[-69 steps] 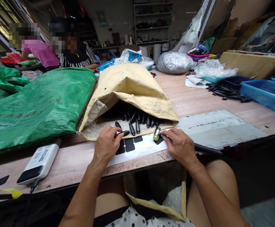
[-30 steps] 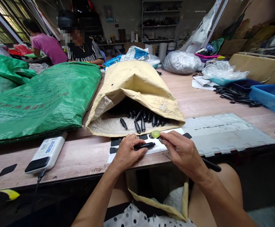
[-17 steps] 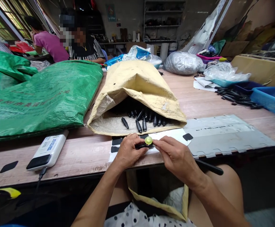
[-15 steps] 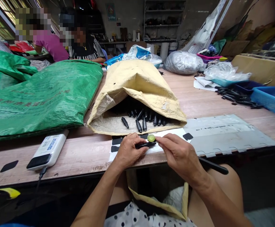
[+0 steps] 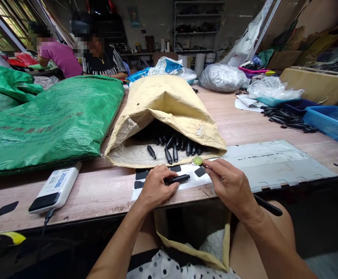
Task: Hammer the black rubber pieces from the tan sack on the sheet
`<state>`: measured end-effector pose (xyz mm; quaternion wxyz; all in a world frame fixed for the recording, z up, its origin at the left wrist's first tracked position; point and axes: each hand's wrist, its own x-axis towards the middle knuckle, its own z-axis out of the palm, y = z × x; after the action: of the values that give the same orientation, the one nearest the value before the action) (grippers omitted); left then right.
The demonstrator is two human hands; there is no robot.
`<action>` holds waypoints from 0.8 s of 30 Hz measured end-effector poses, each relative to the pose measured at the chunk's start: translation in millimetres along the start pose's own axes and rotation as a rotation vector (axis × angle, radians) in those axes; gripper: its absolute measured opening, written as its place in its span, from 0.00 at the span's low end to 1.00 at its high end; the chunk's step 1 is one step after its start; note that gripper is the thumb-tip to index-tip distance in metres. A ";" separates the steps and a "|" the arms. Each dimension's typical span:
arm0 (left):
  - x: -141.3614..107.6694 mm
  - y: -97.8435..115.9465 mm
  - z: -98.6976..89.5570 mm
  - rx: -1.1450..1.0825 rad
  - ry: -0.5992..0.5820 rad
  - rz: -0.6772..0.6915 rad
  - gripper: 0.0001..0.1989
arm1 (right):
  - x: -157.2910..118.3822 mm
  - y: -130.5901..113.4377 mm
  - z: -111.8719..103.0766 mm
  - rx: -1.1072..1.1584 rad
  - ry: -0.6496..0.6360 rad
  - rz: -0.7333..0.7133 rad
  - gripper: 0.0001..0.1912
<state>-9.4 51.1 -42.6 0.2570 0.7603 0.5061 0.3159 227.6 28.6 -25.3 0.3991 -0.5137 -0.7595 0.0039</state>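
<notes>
Lying loose at the mouth of one yellow sack [image 5: 169, 93], three black tubular pieces [image 5: 175, 154] sit ahead of a heap of others, with one green sack [image 5: 61, 116] to the left, one white corded device [image 5: 59, 184] below it and two co-workers [image 5: 59, 58] beyond. Nearly closed, the person's left hand [image 5: 157, 184] grips a fourth piece [image 5: 182, 178] between thumb and fingers over a white sheet [image 5: 195, 183]; the right hand [image 5: 231, 184], in a narrow pinch, holds one hammer [image 5: 197, 161], its greenish head near the sack's lip and apart from that piece. Fingers cover the gripped piece's left end and part of the hammer's handle, the frame cuts off the green sack, and darkness leaves the heap uncountable
</notes>
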 end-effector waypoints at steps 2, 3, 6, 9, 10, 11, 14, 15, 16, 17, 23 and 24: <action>0.0 1.0 -0.4 0.005 -0.001 -0.020 0.11 | 1.0 12.1 3.0 -0.057 0.000 0.016 0.13; -0.1 1.2 -0.6 0.000 -0.005 -0.027 0.11 | 0.6 18.4 5.6 -0.087 -0.002 0.018 0.12; -0.8 1.2 -1.4 -0.018 -0.012 -0.040 0.12 | -3.4 34.5 15.6 -0.154 -0.014 0.007 0.11; -1.8 1.9 -2.0 -0.010 -0.012 -0.032 0.13 | -7.9 40.8 22.7 -0.196 -0.016 -0.004 0.10; -2.1 2.4 -2.1 -0.001 -0.012 -0.027 0.13 | -8.8 40.8 23.8 -0.205 -0.012 -0.002 0.10; -2.4 3.1 -2.1 0.011 -0.013 -0.021 0.13 | -9.4 40.2 24.2 -0.212 -0.010 0.002 0.10; -2.7 4.7 -1.7 0.054 -0.019 -0.003 0.12 | -9.5 37.3 23.7 -0.221 -0.012 0.012 0.10; -2.8 4.9 -1.4 0.066 -0.018 0.000 0.11 | -9.4 36.6 23.4 -0.224 -0.014 0.014 0.10; -2.9 4.8 -1.0 0.074 -0.018 0.002 0.09 | -9.3 36.3 23.2 -0.228 -0.016 0.015 0.10; -3.0 4.4 -0.8 0.078 -0.019 0.003 0.09 | -9.3 36.2 23.2 -0.231 -0.018 0.013 0.11; -3.9 1.6 -2.4 0.082 -0.058 0.028 0.05 | -10.1 37.0 24.6 -0.259 -0.024 0.026 0.11; -4.0 1.6 -2.9 0.083 -0.062 0.033 0.05 | -10.2 36.8 24.6 -0.264 -0.024 0.029 0.11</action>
<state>-11.8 47.0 -40.4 0.2357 0.7880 0.4977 0.2752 242.7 47.9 -63.6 0.3187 -0.5725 -0.7507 -0.0841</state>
